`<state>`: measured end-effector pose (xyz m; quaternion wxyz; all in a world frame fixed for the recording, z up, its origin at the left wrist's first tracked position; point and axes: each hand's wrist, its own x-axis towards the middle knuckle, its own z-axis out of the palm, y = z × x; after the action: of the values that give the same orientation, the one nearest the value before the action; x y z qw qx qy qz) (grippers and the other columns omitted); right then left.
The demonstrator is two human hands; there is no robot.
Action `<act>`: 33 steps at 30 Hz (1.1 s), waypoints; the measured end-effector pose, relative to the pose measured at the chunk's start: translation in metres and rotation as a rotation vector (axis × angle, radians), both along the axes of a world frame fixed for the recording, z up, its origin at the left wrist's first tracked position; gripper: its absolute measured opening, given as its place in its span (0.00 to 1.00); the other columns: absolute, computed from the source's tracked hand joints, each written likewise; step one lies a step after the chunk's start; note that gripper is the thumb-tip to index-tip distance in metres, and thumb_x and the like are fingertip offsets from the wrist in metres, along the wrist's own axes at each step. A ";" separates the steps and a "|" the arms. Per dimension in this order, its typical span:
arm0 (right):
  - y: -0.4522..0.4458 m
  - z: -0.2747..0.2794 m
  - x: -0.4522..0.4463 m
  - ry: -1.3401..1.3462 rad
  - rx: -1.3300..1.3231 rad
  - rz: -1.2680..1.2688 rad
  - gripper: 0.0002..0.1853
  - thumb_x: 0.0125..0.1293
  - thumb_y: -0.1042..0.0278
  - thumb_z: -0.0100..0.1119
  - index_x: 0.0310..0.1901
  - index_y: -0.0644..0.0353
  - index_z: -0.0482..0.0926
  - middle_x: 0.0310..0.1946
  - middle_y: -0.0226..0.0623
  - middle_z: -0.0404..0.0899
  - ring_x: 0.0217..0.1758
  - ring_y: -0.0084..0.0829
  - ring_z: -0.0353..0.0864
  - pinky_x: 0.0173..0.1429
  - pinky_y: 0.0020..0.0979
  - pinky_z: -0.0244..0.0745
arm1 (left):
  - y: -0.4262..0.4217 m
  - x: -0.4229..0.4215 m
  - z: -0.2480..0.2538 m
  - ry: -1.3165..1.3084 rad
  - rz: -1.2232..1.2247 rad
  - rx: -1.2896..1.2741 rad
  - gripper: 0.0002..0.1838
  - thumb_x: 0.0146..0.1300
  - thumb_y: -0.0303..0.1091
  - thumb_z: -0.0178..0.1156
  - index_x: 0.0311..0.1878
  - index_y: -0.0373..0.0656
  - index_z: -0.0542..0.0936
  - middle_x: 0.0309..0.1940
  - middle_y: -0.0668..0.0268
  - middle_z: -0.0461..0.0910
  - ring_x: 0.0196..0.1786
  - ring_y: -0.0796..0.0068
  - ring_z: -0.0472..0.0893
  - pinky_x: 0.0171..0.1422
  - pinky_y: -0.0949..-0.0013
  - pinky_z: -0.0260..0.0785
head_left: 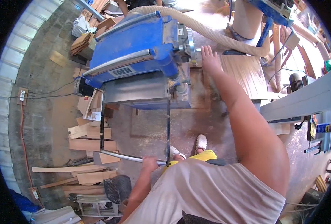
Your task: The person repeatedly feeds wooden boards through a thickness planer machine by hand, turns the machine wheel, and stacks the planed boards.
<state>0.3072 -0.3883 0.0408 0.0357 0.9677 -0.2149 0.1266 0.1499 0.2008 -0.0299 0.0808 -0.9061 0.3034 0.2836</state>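
Observation:
A blue thickness planer (pixel 135 48) stands in front of me, with a bare metal bed (pixel 135 89) on its near side. My left hand (pixel 149 163) is wrapped round the chrome roller bar (pixel 124 157) at the near end of the planer's black outfeed frame (pixel 168 130). My right hand (pixel 210 61) reaches forward with its fingers stretched out, just right of the metal handwheel (pixel 189 43) on the planer's side. I cannot tell whether its fingers touch the wheel's small handle (pixel 198 49).
Several wood offcuts (pixel 94 145) lie on the floor at left. A ribbed dust hose (pixel 210 28) curves from the planer to the right. A wooden board (pixel 244 72) lies beside my right arm. Power cables (pixel 50 96) run left, and a grey metal beam (pixel 303 97) stands at right.

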 end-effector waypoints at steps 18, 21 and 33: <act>0.006 -0.010 -0.017 0.139 0.120 0.003 0.38 0.63 0.64 0.48 0.73 0.57 0.45 0.75 0.37 0.45 0.79 0.38 0.39 0.72 0.55 0.48 | -0.003 0.000 0.002 -0.040 -0.060 0.050 0.11 0.44 0.42 0.63 0.32 0.52 0.84 0.30 0.62 0.83 0.38 0.59 0.83 0.52 0.53 0.66; -0.003 -0.018 -0.016 0.070 0.190 0.038 0.42 0.61 0.61 0.56 0.73 0.55 0.44 0.75 0.37 0.43 0.79 0.38 0.37 0.73 0.57 0.47 | -0.003 -0.002 0.004 0.022 -0.019 0.052 0.11 0.43 0.40 0.63 0.33 0.52 0.85 0.31 0.61 0.83 0.38 0.59 0.83 0.53 0.53 0.66; 0.011 0.017 -0.016 0.310 0.194 -0.008 0.49 0.56 0.63 0.60 0.74 0.55 0.39 0.76 0.37 0.37 0.79 0.39 0.35 0.73 0.56 0.48 | -0.010 0.002 0.024 0.126 0.029 0.076 0.12 0.41 0.38 0.65 0.34 0.53 0.84 0.30 0.61 0.83 0.41 0.59 0.82 0.58 0.49 0.64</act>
<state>0.2913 -0.3775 0.0582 -0.0247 0.9737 -0.2218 -0.0455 0.1523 0.1907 -0.0063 0.0919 -0.8870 0.2836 0.3527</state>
